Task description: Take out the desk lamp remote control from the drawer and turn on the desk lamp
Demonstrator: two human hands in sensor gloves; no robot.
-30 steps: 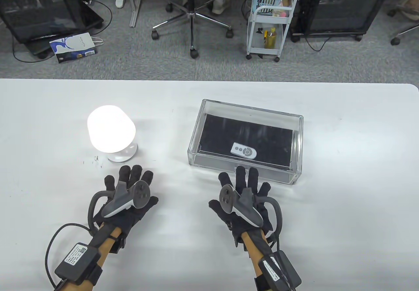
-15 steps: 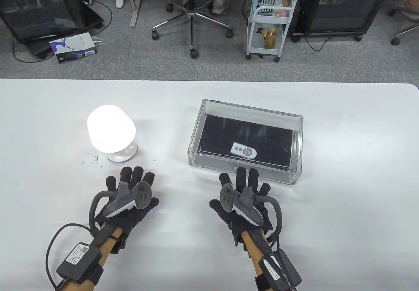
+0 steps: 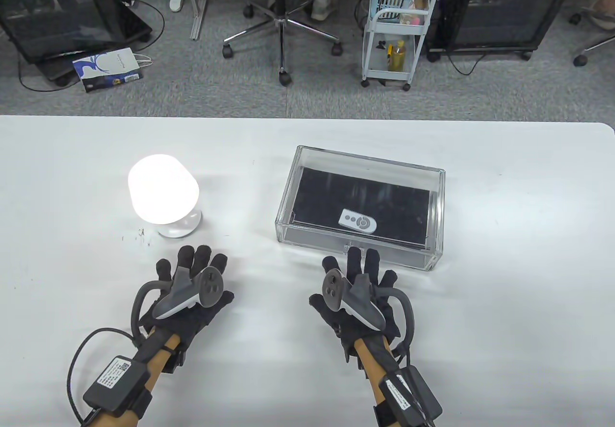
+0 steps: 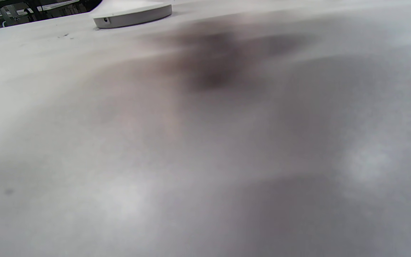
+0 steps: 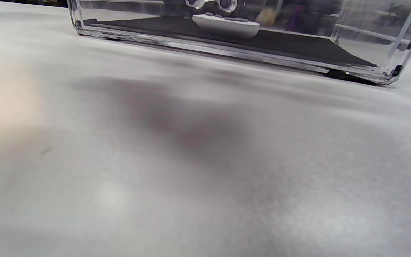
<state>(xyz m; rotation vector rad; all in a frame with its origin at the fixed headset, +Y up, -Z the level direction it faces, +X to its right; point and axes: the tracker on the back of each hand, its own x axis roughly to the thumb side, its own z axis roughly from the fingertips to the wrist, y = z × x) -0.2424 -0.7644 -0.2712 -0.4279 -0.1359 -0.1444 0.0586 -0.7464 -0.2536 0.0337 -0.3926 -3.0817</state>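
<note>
The white tabletop (image 3: 504, 302) fills the lower two thirds of the table view. The desk lamp (image 3: 163, 196) stands at centre left of the frame, its shade glowing white on a round white base; that base (image 4: 132, 15) shows again at the top left of the left wrist view. The clear drawer box (image 3: 360, 206) sits at centre right of the frame, closed, with a black liner on its floor. The remote control (image 3: 357, 221) lies flat on that liner, toward the near wall of the box; in the right wrist view the remote control (image 5: 225, 25) is seen through the transparent front wall (image 5: 205, 46). The left hand (image 3: 190, 292) lies palm down on the tabletop at lower left, just below the lamp base, fingers (image 3: 192, 256) spread wide and holding nothing. The right hand (image 3: 358, 297) lies palm down at lower centre, fingers (image 3: 354, 256) spread wide and holding nothing, the tips just beside the front wall of the box; contact cannot be determined. A tracker is strapped on the back of each hand. Both wrist views show mostly blurred tabletop with soft shadows.
</note>
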